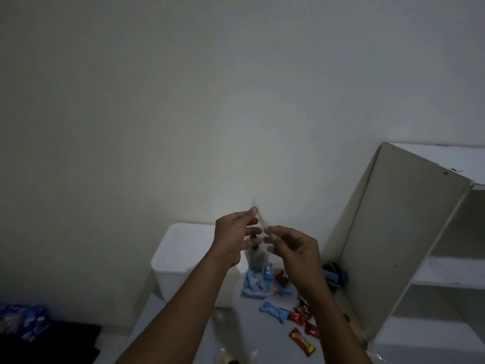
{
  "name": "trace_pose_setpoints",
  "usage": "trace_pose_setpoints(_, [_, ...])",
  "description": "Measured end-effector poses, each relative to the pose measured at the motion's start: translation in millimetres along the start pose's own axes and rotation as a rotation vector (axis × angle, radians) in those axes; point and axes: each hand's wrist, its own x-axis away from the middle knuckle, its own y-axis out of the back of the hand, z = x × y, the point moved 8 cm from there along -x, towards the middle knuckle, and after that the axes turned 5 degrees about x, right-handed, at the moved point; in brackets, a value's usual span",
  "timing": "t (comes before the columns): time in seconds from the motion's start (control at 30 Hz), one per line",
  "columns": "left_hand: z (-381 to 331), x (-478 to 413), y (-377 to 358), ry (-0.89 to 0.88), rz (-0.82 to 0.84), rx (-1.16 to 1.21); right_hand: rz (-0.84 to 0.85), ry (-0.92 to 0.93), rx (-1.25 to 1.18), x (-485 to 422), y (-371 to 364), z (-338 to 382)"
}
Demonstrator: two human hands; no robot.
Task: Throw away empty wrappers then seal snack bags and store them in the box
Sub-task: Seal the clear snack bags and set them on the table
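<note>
Both hands are raised in front of the wall and pinch the top edge of a clear plastic snack bag [256,254] that hangs between them. My left hand [235,236] grips it from the left and my right hand [292,249] from the right. Something dark sits inside the bag. Below it, a white lidded box [181,258] stands on the white table [236,329] against the wall. Loose snacks lie on the table: blue packets [274,311], red wrapped bars [301,340] and a blue "Kalpa" pack [268,271].
A white shelf unit [409,237] stands open at the right, close to the table's edge. Dark wrappers [334,275] lie by its foot. Another clear bag [231,355] rests at the table's near edge. A blue patterned bag [25,320] lies on dark cloth at lower left.
</note>
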Motion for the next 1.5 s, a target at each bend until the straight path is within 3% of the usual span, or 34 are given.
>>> trace_pose_setpoints(0.27, [-0.3, 0.2, -5.2, -0.024, 0.052, -0.054, 0.07, 0.025, 0.067, 5.2, 4.6, -7.4])
trace_pose_setpoints(0.37, [1.3, 2.3, -6.1, -0.051, 0.096, -0.158, 0.099, -0.105, -0.058, 4.6, 2.8, -8.9])
trace_pose_setpoints(0.5, [6.5, 12.5, -14.0, -0.097, 0.188, -0.3, 0.044, -0.195, -0.026, -6.7, 5.3, -4.8])
trace_pose_setpoints(0.7, [10.0, 22.5, -18.8, -0.089, 0.246, -0.37, -0.035, -0.152, 0.215, -14.6, 12.0, -8.5])
trace_pose_setpoints(0.93, [14.2, 26.3, -21.6, -0.058, 0.281, -0.535, -0.119, -0.119, 0.24, -14.2, 17.0, -7.4])
trace_pose_setpoints(1.5, [7.6, 14.5, -20.2, -0.144, 0.201, -0.354, 0.135, -0.189, 0.127, -12.9, 9.3, -3.0])
